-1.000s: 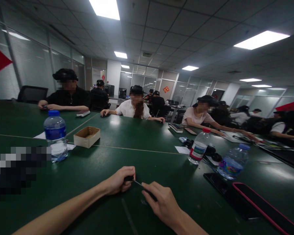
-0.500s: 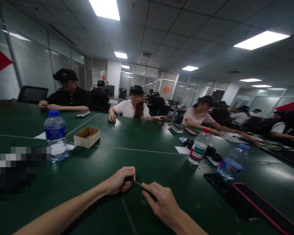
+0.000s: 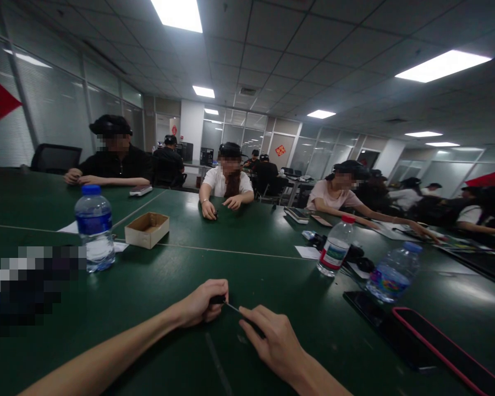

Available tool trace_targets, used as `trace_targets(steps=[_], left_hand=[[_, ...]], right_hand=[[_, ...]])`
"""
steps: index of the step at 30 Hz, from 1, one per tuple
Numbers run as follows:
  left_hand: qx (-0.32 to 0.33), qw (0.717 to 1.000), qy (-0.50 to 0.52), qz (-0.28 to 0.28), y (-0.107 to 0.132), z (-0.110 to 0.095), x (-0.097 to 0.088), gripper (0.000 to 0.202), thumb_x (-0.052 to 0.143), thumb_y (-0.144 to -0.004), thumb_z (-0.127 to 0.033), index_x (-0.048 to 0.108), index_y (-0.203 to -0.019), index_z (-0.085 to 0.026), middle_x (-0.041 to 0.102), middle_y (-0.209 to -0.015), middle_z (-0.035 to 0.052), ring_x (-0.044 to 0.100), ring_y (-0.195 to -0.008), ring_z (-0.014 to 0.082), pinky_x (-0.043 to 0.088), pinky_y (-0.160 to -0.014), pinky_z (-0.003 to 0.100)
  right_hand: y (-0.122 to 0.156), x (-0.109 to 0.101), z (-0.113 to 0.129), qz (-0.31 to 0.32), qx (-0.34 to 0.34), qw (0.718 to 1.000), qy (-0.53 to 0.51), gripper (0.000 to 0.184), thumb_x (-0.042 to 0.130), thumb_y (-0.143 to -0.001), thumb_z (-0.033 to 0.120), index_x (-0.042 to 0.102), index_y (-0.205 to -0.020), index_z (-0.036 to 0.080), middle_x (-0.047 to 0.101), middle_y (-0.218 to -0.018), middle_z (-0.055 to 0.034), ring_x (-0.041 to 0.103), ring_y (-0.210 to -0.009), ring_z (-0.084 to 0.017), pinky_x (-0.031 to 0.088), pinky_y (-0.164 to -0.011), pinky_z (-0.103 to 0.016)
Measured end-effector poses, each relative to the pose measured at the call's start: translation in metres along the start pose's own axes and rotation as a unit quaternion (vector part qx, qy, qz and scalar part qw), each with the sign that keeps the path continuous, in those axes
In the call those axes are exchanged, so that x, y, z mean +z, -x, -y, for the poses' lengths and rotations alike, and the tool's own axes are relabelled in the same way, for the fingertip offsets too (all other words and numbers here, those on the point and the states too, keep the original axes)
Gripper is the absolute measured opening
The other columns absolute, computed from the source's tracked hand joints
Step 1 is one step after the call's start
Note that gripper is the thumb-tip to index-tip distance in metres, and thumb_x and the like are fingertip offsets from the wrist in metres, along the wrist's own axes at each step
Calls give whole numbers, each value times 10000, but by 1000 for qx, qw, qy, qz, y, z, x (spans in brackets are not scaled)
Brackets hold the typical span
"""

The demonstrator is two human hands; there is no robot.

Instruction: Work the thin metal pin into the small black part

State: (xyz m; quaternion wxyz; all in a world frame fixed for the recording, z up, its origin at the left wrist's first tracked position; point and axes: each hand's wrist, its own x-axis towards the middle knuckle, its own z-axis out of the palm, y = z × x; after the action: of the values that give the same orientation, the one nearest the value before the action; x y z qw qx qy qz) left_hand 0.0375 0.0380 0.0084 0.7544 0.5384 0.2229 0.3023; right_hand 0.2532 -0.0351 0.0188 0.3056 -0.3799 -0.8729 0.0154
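Toward the near edge of the green table (image 3: 272,275), right hand (image 3: 280,344) pinching, left hand (image 3: 202,302) fisted, a thin metal rod (image 3: 233,308) slants from that pinch leftward and away, to the dark bit (image 3: 218,300) the fist's clamped on.

The table (image 3: 272,280) is dark green with thin pale lines. The handle (image 3: 218,300) is black and the thin rod (image 3: 234,308) is silvery grey. One water bottle (image 3: 94,223) has a blue cap and blue label. Another bottle (image 3: 333,256) has a red cap and a red, white and green label. The box (image 3: 138,236) is creamy white outside, brown inside.
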Motion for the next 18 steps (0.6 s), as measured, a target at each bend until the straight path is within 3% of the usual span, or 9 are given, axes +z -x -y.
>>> trace_targets(steps=[18], left_hand=[[4, 1000, 10, -1, 1, -1, 2, 231, 507, -880, -384, 504, -773, -179, 290, -462, -90, 218, -347, 64, 147, -355, 182]], right_hand=[[-1, -1, 1, 4, 1, 1000, -4, 277, 483, -982, 273, 628, -1193, 167, 691, -929, -81, 652, -742, -151, 511, -607, -237]])
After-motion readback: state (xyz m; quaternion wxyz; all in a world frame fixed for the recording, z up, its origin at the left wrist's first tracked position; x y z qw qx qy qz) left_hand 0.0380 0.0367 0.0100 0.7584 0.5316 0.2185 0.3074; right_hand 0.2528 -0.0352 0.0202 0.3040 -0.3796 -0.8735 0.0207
